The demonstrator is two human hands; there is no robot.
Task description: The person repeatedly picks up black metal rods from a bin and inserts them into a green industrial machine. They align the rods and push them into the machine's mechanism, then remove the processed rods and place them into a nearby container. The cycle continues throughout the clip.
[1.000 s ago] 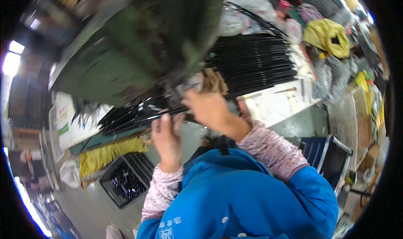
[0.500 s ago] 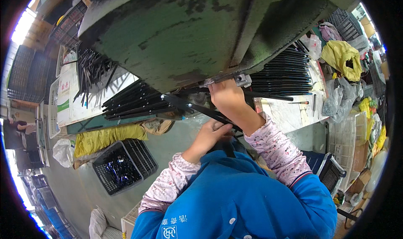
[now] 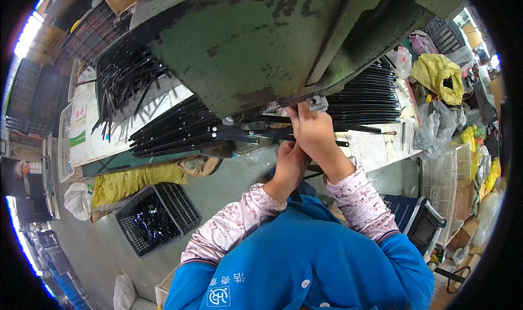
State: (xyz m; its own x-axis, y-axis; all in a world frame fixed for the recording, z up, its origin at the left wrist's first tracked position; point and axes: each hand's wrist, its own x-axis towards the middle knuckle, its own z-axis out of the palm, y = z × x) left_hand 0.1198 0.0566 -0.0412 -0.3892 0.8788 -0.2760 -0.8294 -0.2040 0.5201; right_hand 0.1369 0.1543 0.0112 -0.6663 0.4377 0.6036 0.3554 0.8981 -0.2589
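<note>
**Hands crowded under the press**

The right hand (image 3: 311, 133) grips a black rod (image 3: 261, 131) at the lower edge of the green press (image 3: 256, 43). The left hand (image 3: 291, 160) sits just below (its grip hidden). Rod stacks (image 3: 174, 130) flank both sides; a crate (image 3: 155, 217) stands well apart.

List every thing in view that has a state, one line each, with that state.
Right hand: raised under the green machine, fingers on a black rod.
Left hand: closed, just below the right.
Black rods: stacked flat on the bench.
Black crate: open, on the floor, partly filled.
Yellow bag: crumpled.
</note>
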